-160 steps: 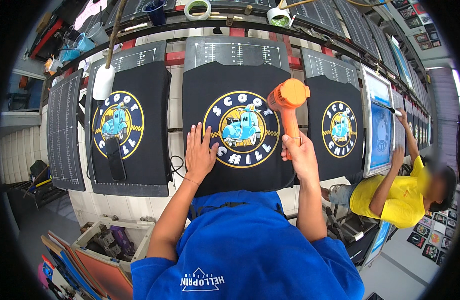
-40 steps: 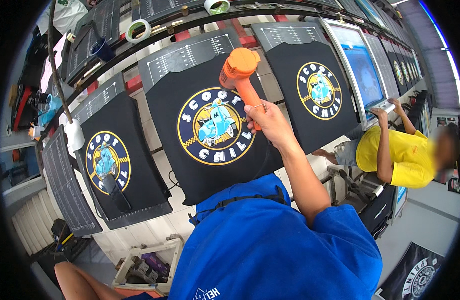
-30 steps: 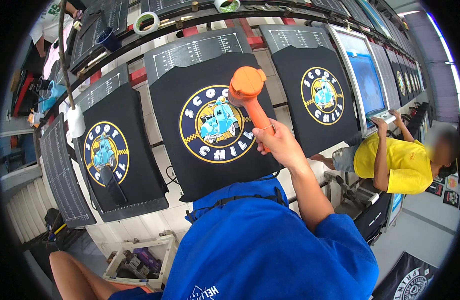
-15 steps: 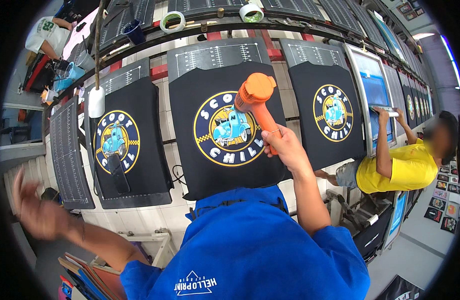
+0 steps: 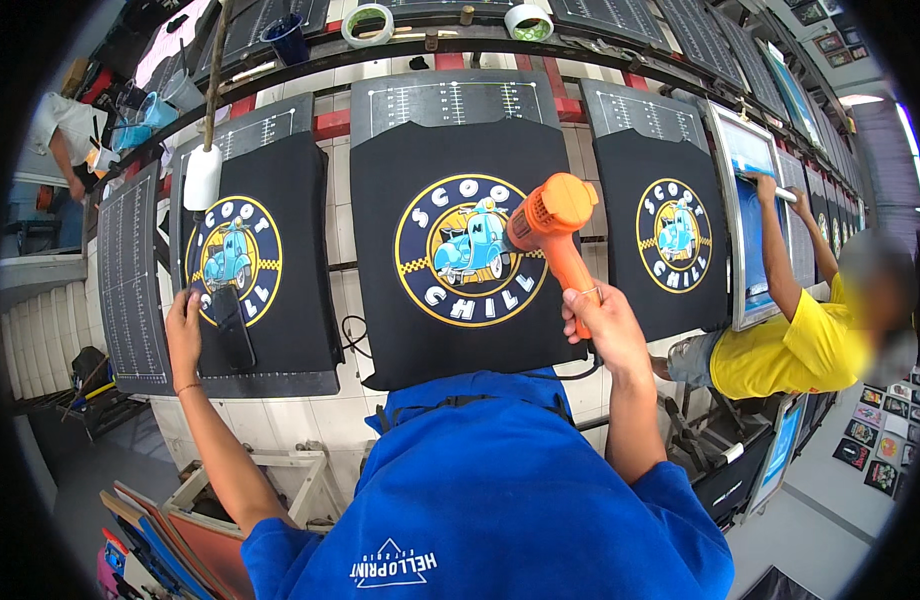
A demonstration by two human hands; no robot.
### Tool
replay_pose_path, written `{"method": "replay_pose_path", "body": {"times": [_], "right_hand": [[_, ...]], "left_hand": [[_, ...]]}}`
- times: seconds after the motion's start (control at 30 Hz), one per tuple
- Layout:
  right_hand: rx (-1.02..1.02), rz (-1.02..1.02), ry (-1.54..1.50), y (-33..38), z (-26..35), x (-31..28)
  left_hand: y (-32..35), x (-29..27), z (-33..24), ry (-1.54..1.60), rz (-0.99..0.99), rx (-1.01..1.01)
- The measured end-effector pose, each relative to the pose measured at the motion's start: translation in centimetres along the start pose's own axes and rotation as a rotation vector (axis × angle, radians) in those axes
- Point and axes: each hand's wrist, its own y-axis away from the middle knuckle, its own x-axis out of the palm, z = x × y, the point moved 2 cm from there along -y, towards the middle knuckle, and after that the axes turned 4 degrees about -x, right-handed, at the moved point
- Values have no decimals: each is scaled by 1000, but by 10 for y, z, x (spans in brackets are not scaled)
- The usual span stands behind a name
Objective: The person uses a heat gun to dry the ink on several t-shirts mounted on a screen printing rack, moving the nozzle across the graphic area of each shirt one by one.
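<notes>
My right hand [image 5: 610, 325] is wrapped round the handle of an orange heat gun [image 5: 555, 215]. The gun's nozzle hangs over the right side of the round blue scooter print on the middle black T-shirt [image 5: 460, 355]. My left hand [image 5: 183, 330] is closed at the left edge of another printed black T-shirt [image 5: 290, 350], where a thin black cord [image 5: 189, 262] runs down into its fingers. Beside that hand a black phone [image 5: 232, 328] lies across the lower part of the print. A white cylinder [image 5: 201, 180] hangs on a pole above the cord.
A third printed shirt [image 5: 620, 210] lies on a board to the right. Beyond it a person in a yellow shirt [image 5: 790, 345] works at a framed screen [image 5: 725, 140]. Tape rolls [image 5: 368, 27] and a dark blue cup [image 5: 285, 42] stand on the far rail.
My left hand has swung from the far left onto the left shirt's edge, by the cord. The heat gun has shifted right and slightly nearer, still in my right hand.
</notes>
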Motion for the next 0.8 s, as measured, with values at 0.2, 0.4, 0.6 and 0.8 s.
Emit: {"method": "replay_pose_path", "body": {"times": [0.2, 0.4, 0.6, 0.8], "right_hand": [[-3, -43, 22, 13, -6, -5], [-39, -94, -57, 19, -12, -19], [-118, -183, -6, 15, -15, -17], [-130, -154, 9, 6, -8, -22]], "left_hand": [[6, -21, 61, -250, -304, 36], [41, -82, 244, -452, -482, -12], [67, -74, 240, -363, -423, -409], [84, -58, 233, -629, -491, -381]]}}
